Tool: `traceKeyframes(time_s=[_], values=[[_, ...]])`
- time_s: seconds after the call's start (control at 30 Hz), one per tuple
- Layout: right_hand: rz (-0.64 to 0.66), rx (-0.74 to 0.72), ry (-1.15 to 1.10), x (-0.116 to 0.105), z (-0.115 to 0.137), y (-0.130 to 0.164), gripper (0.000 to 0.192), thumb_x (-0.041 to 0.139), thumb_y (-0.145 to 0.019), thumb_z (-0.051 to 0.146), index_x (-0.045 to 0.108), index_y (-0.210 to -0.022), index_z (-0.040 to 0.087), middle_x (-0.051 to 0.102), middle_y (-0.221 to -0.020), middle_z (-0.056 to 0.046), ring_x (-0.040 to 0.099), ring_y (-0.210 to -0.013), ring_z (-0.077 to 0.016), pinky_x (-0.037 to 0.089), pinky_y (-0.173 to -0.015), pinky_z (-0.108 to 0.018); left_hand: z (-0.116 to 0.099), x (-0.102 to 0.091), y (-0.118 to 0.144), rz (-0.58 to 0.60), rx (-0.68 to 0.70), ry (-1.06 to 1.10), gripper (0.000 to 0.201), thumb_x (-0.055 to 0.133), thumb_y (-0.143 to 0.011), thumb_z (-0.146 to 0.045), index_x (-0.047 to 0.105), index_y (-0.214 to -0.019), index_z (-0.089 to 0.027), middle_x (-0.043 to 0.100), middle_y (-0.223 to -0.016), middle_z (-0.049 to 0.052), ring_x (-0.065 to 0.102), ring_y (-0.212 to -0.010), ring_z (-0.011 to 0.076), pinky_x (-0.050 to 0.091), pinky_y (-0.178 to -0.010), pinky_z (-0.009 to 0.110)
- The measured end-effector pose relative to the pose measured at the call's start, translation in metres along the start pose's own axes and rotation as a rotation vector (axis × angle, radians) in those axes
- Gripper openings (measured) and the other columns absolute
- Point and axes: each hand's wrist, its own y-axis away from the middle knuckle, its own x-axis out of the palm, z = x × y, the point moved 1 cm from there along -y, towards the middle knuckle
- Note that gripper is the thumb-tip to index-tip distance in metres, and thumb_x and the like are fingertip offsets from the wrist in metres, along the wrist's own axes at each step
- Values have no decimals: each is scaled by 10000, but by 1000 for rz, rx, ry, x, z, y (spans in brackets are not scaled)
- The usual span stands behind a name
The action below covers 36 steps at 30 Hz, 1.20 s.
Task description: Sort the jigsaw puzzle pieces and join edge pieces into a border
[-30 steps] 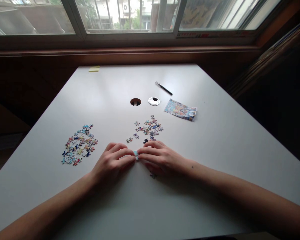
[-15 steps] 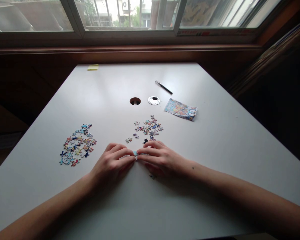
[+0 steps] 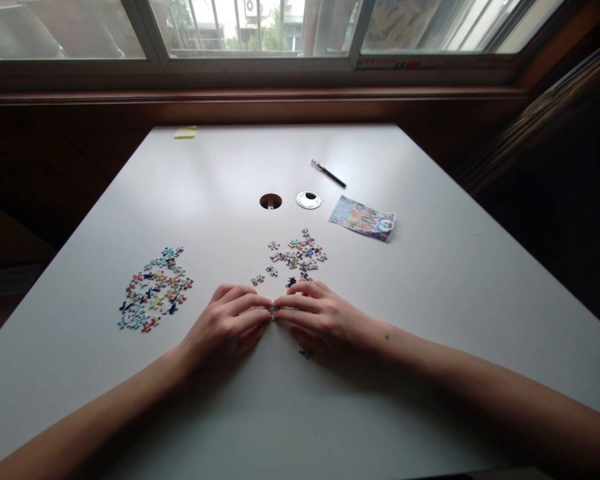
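Now | left hand (image 3: 226,320) and right hand (image 3: 329,315) pinch narrowly at a puzzle bit (image 3: 273,311) | less light blue shows than before | fit cannot be judged

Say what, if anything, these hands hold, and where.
Left hand and right hand grip something small, apparently jigsaw pieces, from either side; the fingers hide exactly which part.
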Motion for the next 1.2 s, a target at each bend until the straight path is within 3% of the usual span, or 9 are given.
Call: traceKeyframes(time_s=[0.33,0.5,0.57,0.73,0.83,1.07,1.2], values=[[-86,-27,-111,0,-5,-1,312,544,-935,170,590,-1243,180,670,-1254,-109,564,-1143,-217,498,-974,-390,1,2,1,-3,3,-7,141,635,-911,-128,650,-1034,-196,734,-1079,26,617,-999,188,430,-922,355],[-235,76,-298,-12,-8,0,209,522,-910,115,632,-1068,198,684,-1055,-94,590,-985,-191,503,-901,-373,2,3,4,29,2,-12,126,623,-917,-124,633,-1020,-194,710,-1082,34,618,-989,179,423,-926,352],[-169,82,-322,-21,-7,0,147,568,-878,149,646,-992,198,658,-976,-82,556,-940,-197,481,-890,-380,3,1,4,38,3,-7,140,615,-916,-125,619,-1040,-190,697,-1096,46,616,-999,183,422,-928,354],[255,-3,-144,-40,3,2,239,679,-821,276,650,-1047,202,623,-997,-73,479,-912,-206,409,-885,-382,2,-1,3,16,-32,10,128,584,-911,-121,588,-1022,-185,680,-1054,64,612,-993,193,421,-919,354],[352,10,-105,-43,5,2,140,668,-841,239,651,-977,210,623,-943,-51,474,-902,-193,383,-870,-349,2,-1,3,28,-39,0,121,561,-914,-113,584,-1006,-188,674,-1029,59,609,-967,189,419,-905,351],[340,-1,-91,-35,3,3,98,666,-828,260,627,-891,196,617,-882,-33,474,-839,-171,388,-838,-321,1,-3,3,5,-31,-25,103,589,-888,-138,597,-980,-184,683,-971,56,614,-931,191,431,-873,349],[146,18,-61,-21,8,3,136,657,-839,276,625,-945,197,623,-896,-41,505,-846,-181,424,-815,-325,-6,-3,2,-30,124,-17,184,701,-843,-233,614,-997,-178,714,-952,46,635,-918,199,451,-846,351]])
